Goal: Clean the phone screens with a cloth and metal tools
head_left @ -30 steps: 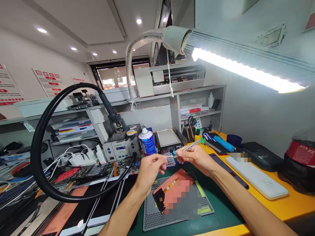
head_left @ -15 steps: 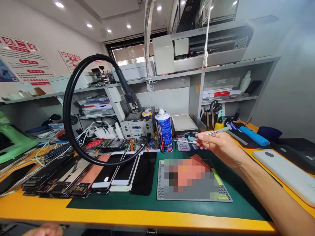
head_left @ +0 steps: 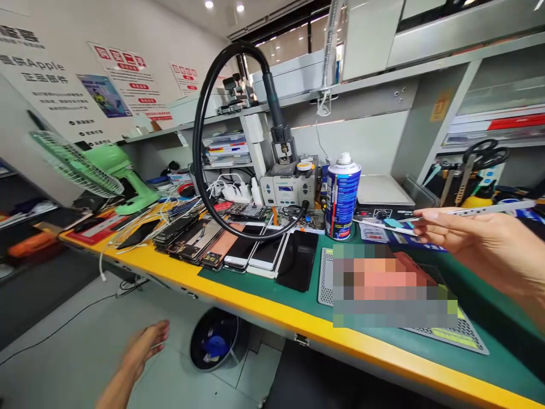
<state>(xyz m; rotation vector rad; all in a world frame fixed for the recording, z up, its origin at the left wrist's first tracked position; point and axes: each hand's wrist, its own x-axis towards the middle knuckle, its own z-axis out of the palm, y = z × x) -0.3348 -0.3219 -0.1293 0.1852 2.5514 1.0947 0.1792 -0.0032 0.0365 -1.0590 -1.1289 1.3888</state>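
Note:
My right hand [head_left: 472, 233] pinches a slim silver tool with holes along its handle [head_left: 496, 209], held above the right part of the bench. By its fingertips is a small teal piece [head_left: 394, 223]; whether the hand touches it I cannot tell. Below and to the left lies a grey perforated work mat [head_left: 464, 335], its middle blurred out, with a reddish item [head_left: 415, 267] partly visible on it. Away from the bench, my left hand [head_left: 147, 341] hangs low over the floor, empty with fingers stretched out.
A blue spray can [head_left: 342, 201] stands behind the mat. Left of it, a black hose [head_left: 200, 130] loops from a grey heat station [head_left: 285, 190]. Phones and screens [head_left: 264, 250] lie in a row. A bin [head_left: 217, 341] is on the floor; a green fan [head_left: 110, 165] stands far left.
The view has swung left and down, bringing the fan, floor and bin into sight. My left hand now shows more fully below the bench. My right hand still grips the silver tool.

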